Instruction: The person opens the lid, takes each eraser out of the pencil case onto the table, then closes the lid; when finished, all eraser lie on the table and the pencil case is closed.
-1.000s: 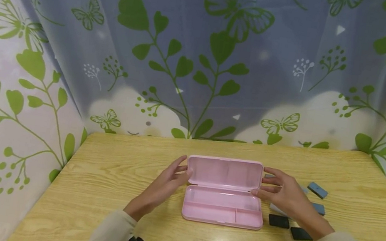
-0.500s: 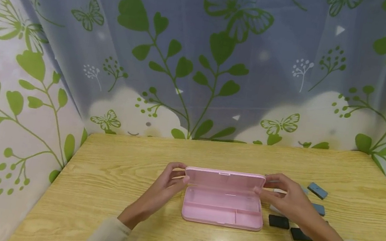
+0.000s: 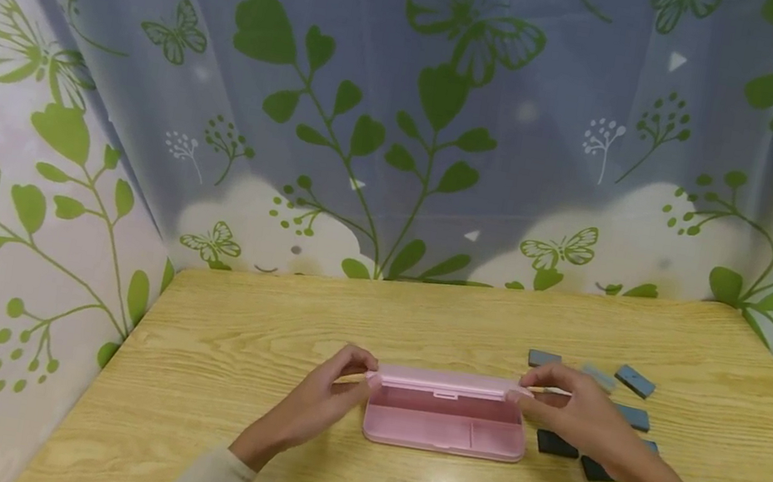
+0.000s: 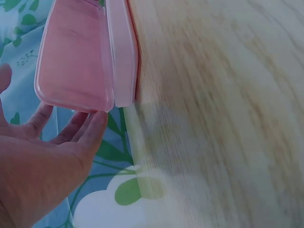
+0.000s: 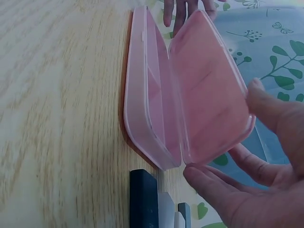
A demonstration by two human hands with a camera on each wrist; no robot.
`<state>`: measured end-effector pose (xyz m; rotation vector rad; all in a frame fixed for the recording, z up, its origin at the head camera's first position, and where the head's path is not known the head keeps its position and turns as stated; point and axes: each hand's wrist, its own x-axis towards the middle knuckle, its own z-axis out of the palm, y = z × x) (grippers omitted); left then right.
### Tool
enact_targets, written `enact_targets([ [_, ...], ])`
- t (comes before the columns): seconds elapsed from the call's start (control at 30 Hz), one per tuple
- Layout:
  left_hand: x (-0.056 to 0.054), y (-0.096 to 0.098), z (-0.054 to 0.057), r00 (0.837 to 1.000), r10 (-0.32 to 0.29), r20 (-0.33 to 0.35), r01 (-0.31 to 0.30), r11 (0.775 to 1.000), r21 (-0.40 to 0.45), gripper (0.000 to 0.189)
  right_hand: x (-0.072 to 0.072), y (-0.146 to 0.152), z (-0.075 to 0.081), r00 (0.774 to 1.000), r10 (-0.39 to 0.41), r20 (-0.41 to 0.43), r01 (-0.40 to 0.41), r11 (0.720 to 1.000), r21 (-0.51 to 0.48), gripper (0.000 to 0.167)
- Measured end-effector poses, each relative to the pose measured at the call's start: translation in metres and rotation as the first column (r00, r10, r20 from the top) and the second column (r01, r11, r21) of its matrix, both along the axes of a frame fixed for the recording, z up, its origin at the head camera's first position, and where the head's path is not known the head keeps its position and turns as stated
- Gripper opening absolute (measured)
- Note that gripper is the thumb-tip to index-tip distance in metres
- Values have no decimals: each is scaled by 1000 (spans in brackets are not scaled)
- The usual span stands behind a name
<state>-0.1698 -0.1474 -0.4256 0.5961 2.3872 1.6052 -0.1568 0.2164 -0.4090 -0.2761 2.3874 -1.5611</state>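
A pink plastic pencil case (image 3: 418,426) stands on the table with its lid (image 3: 444,378) raised part way, tilted over the tray. Inside, a low divider marks off a small compartment at the right; no contents show. At the lid's left end, my left hand (image 3: 321,401) pinches the corner between thumb and fingers. My right hand (image 3: 582,414) does likewise at the right end. In the left wrist view the fingertips touch the edge of the lid (image 4: 73,57). The right wrist view has thumb and fingers around the corner of the lid (image 5: 209,90).
Right of the case lie several small flat blocks: a black block (image 3: 558,443), a blue block (image 3: 636,380), a grey block (image 3: 545,359) and others, some partly hidden by my right arm. A patterned curtain (image 3: 348,100) hangs behind the wooden table (image 3: 252,321).
The lid has swung from standing open, forward and down towards the tray. Both hands have moved with it, ending lower and nearer to me. The tray has stayed in place.
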Motion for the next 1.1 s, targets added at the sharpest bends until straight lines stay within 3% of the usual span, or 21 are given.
enact_targets([
  [0.3, -1, -1, -4, 995, -40, -91, 31, 994, -103, 24, -1, -2, -1, 997, 57, -59, -54, 997, 53, 40],
  [0.4, -1, 1, -6, 992, -63, -114, 45, 987, -154, 30, -2, -1, -2, 990, 104, -92, -100, 994, 44, 44],
  [0.57, -1, 3, -7, 983, -118, -139, 78, 961, -266, 48, -2, -1, -2, 978, 150, -147, -134, 984, 116, 48],
  [0.77, -2, 5, -5, 971, -170, -165, 98, 923, -372, 55, 0, -6, -1, 968, 172, -182, -132, 968, 213, 47],
  [1.1, -2, 8, -6, 964, -200, -173, 102, 885, -455, 59, 1, -16, -5, 965, 169, -201, -91, 933, 349, 49],
])
